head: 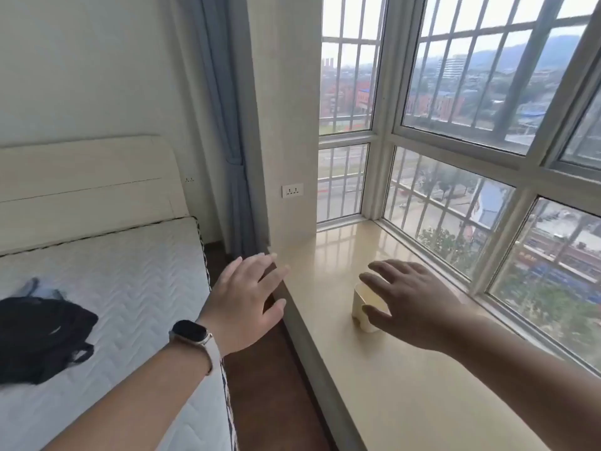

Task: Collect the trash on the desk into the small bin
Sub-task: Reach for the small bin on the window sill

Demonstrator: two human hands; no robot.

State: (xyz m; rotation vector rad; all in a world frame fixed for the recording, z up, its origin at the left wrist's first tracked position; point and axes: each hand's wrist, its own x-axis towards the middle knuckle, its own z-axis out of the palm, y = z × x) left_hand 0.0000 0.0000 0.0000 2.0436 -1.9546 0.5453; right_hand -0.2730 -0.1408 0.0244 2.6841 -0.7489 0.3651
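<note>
Two bare hands over a window ledge (406, 385) on which the small bin (364, 304) stands.

The cream bin stands upright near the middle of the ledge's width, its long axis vertical and its open mouth facing up; bare ledge lies open on every side of it, running back to the window frame (383, 177) and forward toward the viewer. The right hand (413, 304) is spread over the mouth, fingers wide apart, the thumb touching the near rim, with no closed grip. The left hand (247, 304), wearing a watch (192, 332), hovers open and empty above the ledge's front edge, over the floor gap beside the mattress (113, 288). No readable writing shows on the bin; the interior is largely hidden.
</note>
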